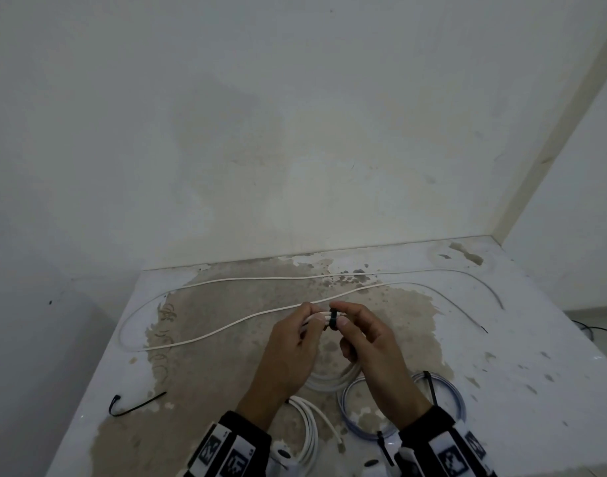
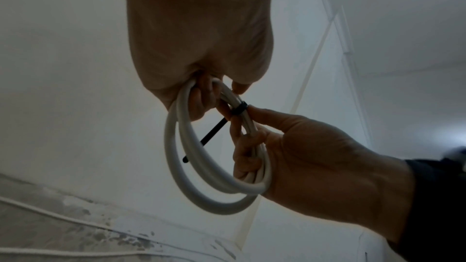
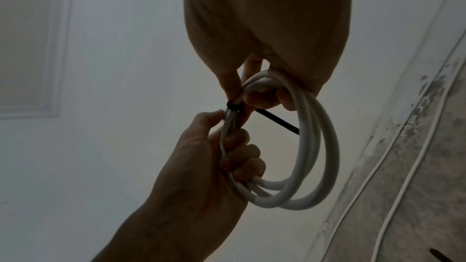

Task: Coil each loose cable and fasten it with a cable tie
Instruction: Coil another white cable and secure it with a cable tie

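Observation:
Both hands hold a small coil of white cable point(image 1: 329, 382) above the table. A black cable tie point(image 1: 333, 320) is looped round the coil's top strands. My left hand point(image 1: 317, 320) grips the coil just left of the tie, seen from the right wrist as fingers point(image 3: 242, 156) curled round the strands. My right hand point(image 1: 340, 318) pinches the strands at the tie's head point(image 2: 239, 108), and its lower fingers point(image 2: 246, 158) are curled round the coil point(image 2: 214, 176). The tie's tail point(image 2: 204, 140) sticks out through the loop.
A long loose white cable point(image 1: 260, 316) snakes across the stained table point(image 1: 519, 373) behind the hands. Near me lie a tied white coil point(image 1: 309, 428) and a tied blue-grey coil point(image 1: 457, 401). A loose black cable tie point(image 1: 137, 406) lies at the left edge. Walls close the back and right.

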Action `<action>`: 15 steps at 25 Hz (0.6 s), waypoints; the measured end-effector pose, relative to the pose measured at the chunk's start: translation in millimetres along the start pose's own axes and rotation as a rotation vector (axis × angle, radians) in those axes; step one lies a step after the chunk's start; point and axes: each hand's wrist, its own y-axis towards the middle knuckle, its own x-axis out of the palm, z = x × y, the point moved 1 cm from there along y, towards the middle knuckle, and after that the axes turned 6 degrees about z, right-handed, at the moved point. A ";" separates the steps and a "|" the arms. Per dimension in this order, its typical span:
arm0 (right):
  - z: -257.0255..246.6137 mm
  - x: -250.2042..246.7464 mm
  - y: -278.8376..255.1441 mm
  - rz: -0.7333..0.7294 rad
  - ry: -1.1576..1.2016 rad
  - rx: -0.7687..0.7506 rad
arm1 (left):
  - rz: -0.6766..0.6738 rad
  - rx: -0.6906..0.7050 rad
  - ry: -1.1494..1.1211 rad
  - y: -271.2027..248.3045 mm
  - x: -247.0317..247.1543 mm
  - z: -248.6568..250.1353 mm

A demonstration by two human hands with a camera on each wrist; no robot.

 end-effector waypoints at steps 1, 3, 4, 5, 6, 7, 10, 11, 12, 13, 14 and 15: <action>-0.6 -0.7 -0.7 -0.002 -0.005 0.002 | 0.008 -0.012 0.002 -0.7 1.3 1.0; -1.2 -2.1 -1.5 0.004 -0.008 0.000 | 0.025 -0.050 -0.012 -0.1 5.0 2.6; -1.7 -3.3 -2.2 0.006 -0.010 -0.011 | 0.034 -0.062 -0.021 1.2 6.7 3.2; -2.4 -5.1 -2.9 0.007 -0.016 -0.018 | 0.040 -0.069 -0.022 2.4 8.7 3.9; -3.9 -6.5 -3.0 0.006 -0.024 -0.023 | 0.041 -0.074 -0.017 3.6 9.9 4.5; -6.0 -8.4 -3.3 0.003 -0.030 -0.021 | 0.036 -0.076 -0.013 5.0 11.4 3.5; -10.3 -13.4 -2.6 -0.026 -0.026 0.004 | 0.036 -0.091 -0.037 7.9 15.6 3.1; -12.1 -14.4 -2.9 -0.047 -0.021 0.008 | 0.050 -0.105 -0.057 9.3 16.7 4.2; -12.2 -16.0 -2.8 -0.076 -0.003 0.017 | 0.071 -0.119 -0.081 11.6 17.6 6.3; -12.0 -17.2 -2.3 -0.100 0.040 0.047 | 0.091 -0.129 -0.107 13.8 17.5 10.6; -12.2 -17.8 -0.5 -0.106 0.103 0.106 | 0.098 -0.129 -0.130 15.6 16.7 15.6; -11.7 -18.7 3.6 -0.101 0.174 0.192 | 0.085 -0.119 -0.151 16.9 15.8 20.4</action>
